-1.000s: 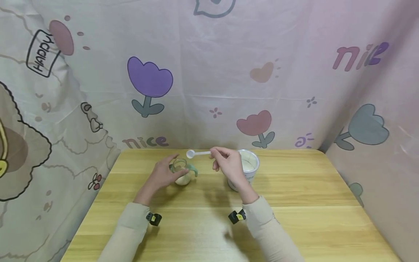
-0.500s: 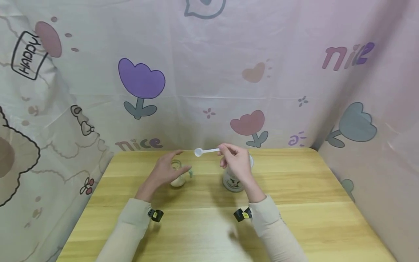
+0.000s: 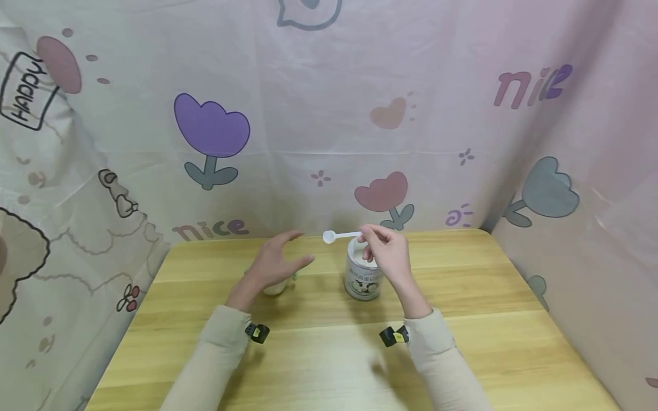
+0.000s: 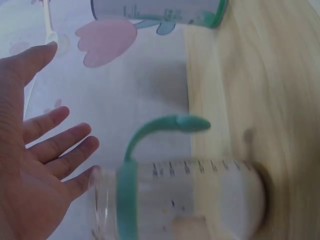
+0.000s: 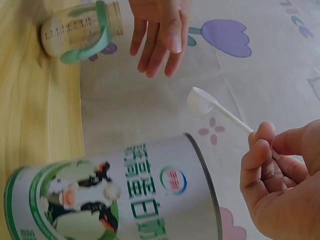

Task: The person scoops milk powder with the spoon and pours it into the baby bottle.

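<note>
My right hand (image 3: 392,254) pinches the handle of a white measuring scoop (image 3: 329,236), its bowl pointing left, above and beside the milk powder can (image 3: 362,279). The can stands upright and uncovered, with a cow on its label (image 5: 75,200). My left hand (image 3: 271,261) hangs with fingers spread and thumb out, holding nothing, near the top of a clear baby bottle (image 4: 200,195). Green handles and a green collar (image 4: 127,200) ring the bottle, and pale contents lie at its bottom. In the head view the left hand hides most of the bottle.
Everything stands on a light wooden table (image 3: 319,354). A printed cloth (image 3: 308,114) with flowers hangs behind the table's back edge and at both sides. Each sleeve cuff carries a small black camera, one at the left wrist (image 3: 258,333) and one at the right (image 3: 393,336).
My left hand has come away from around the bottle, upward and to the right. The right hand has carried the scoop rightward, away from the bottle. The head view has turned slightly right.
</note>
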`<state>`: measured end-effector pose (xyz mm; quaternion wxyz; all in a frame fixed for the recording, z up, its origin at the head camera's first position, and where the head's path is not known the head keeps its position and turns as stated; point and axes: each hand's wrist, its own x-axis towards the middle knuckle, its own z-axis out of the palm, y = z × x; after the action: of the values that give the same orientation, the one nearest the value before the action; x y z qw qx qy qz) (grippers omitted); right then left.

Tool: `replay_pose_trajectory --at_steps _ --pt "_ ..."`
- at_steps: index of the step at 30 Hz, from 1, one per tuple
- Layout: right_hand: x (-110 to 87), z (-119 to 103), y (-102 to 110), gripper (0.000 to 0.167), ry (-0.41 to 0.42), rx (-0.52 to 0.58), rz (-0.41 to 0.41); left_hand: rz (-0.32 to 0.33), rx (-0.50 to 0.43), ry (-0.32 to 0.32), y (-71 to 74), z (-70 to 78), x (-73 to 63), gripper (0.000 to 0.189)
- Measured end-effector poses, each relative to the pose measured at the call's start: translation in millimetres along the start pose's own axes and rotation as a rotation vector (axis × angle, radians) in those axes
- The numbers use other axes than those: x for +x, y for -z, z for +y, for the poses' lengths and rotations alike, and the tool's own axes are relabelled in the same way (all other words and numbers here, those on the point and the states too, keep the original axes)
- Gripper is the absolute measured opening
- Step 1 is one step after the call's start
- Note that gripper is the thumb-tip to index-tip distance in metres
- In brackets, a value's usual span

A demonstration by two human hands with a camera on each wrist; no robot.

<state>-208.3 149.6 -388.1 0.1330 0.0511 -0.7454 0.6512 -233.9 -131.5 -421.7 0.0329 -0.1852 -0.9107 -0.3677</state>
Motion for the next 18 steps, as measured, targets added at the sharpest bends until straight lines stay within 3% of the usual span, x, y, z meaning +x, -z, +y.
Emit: replay_pose_trajectory --at_steps 7,15,18 --pt "-1.3 3 12 0.028 -0.016 -0.003 0.027 -0.016 -0.014 0.014 -13.5 17.6 10.6 0.078" --pt "-4.4 8 27 0.027 -0.024 -0.001 0.073 -0.023 -0.067 -0.109 -39.2 27.9 24.7 0.074" --pt "-5.2 9 32 0.027 -0.023 0.005 0.082 -0.042 -0.076 -0.128 -46.1 32.3 26.8 0.078"
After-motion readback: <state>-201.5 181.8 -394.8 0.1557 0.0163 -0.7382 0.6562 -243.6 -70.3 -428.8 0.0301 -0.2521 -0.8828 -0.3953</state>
